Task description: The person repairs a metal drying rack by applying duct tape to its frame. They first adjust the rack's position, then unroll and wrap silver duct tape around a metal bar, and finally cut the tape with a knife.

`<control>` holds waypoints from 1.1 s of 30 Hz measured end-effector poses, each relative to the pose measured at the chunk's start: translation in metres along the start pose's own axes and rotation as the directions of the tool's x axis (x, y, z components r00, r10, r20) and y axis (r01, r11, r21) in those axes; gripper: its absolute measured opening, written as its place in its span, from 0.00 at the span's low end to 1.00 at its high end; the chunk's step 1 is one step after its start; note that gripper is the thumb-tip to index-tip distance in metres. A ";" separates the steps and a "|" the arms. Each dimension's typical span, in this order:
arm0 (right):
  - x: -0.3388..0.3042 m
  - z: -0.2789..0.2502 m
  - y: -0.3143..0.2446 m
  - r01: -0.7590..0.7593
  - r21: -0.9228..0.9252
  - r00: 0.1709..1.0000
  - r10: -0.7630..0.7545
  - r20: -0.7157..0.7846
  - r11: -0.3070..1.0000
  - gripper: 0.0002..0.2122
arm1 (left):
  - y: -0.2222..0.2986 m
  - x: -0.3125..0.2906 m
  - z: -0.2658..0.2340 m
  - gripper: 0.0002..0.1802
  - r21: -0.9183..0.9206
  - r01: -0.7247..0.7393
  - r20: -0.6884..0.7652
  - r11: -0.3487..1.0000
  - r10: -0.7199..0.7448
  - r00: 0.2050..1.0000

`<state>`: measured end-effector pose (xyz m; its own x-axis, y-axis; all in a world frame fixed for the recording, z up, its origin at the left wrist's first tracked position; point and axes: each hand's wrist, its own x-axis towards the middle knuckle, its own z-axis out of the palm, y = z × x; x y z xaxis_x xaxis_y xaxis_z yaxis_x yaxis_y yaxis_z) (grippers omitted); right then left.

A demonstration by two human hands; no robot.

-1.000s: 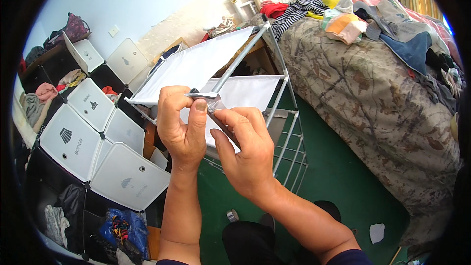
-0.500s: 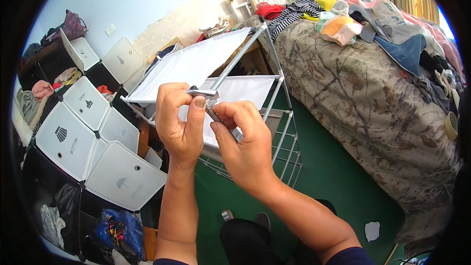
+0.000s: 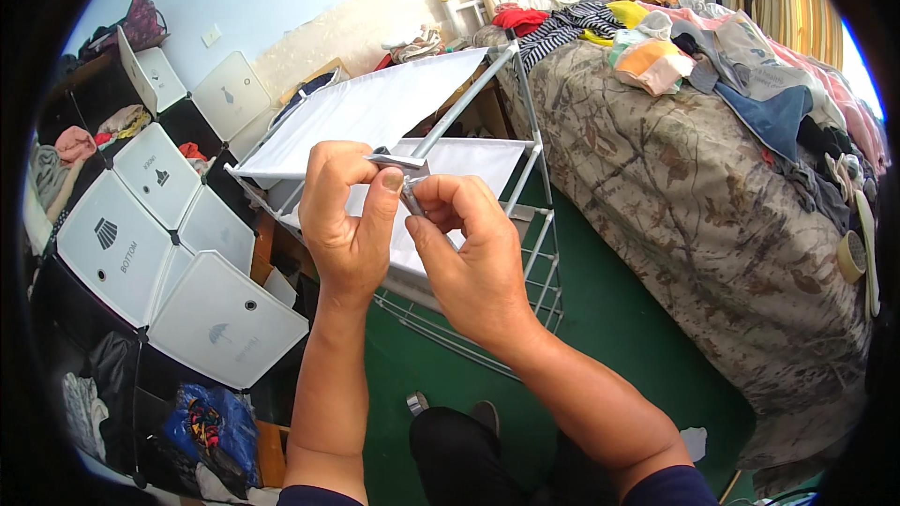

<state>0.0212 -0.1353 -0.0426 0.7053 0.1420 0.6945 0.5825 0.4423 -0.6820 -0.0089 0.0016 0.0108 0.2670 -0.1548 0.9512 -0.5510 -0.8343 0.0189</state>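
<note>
Silver-grey strip (image 3: 401, 163), glossy and creased, one by count as far as can be seen, is held up in front of the metal-tube rack (image 3: 464, 101); whether it touches a tube cannot be told. Two bare hands grip it: the left hand (image 3: 345, 234) pinches its upper end between thumb and index finger, and the right hand (image 3: 478, 272) is closed to a pinch on its lower part, the other fingers of each bent.

Two white fabric panels (image 3: 375, 111) hang on the rack. To its left stand storage cubes (image 3: 139, 403) with at least six white doors (image 3: 112, 234), several ajar. Below the rack, one silver roll (image 3: 418, 403) and one visible shoe (image 3: 486, 415) are on the green floor (image 3: 619, 319). Right of the rack, a camouflage cover (image 3: 675, 215) drapes something bed-like, bearing heaped clothes (image 3: 764, 117) and, near its far edge, one tan-centred roll (image 3: 851, 256). Behind the rack rises a pale-blue wall (image 3: 281, 0) with one socket (image 3: 211, 36).
</note>
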 end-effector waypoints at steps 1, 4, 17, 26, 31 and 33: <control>0.000 0.000 0.000 0.003 -0.011 1.000 -0.003 -0.003 1.000 0.12 | 0.000 0.000 0.000 0.09 0.005 -0.006 0.002 1.000 0.006 1.000; 0.000 0.000 0.000 0.006 -0.021 1.000 -0.006 -0.019 1.000 0.12 | 0.000 0.000 0.002 0.09 -0.007 0.014 0.002 1.000 -0.014 1.000; 0.008 -0.005 0.012 0.020 0.033 0.995 -0.023 0.102 0.999 0.15 | -0.002 0.000 0.000 0.09 -0.018 0.003 -0.009 1.000 -0.004 1.000; 0.002 -0.006 0.007 -0.065 0.118 0.998 0.064 0.017 0.991 0.15 | -0.001 -0.002 0.001 0.09 -0.015 0.028 -0.009 0.999 -0.028 1.000; 0.013 -0.015 0.014 -0.129 0.133 0.979 0.105 0.173 0.983 0.12 | -0.004 -0.001 0.001 0.09 -0.033 0.023 -0.005 0.999 -0.024 1.000; 0.018 -0.017 0.018 -0.228 0.252 0.956 0.166 0.243 0.940 0.11 | -0.003 -0.001 0.002 0.09 -0.040 0.022 -0.005 0.999 -0.022 1.000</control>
<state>0.0511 -0.1400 -0.0463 0.6724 0.4248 0.6062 0.2851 0.6071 -0.7417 -0.0059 0.0032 0.0092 0.2752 -0.1341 0.9520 -0.5764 -0.8155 0.0518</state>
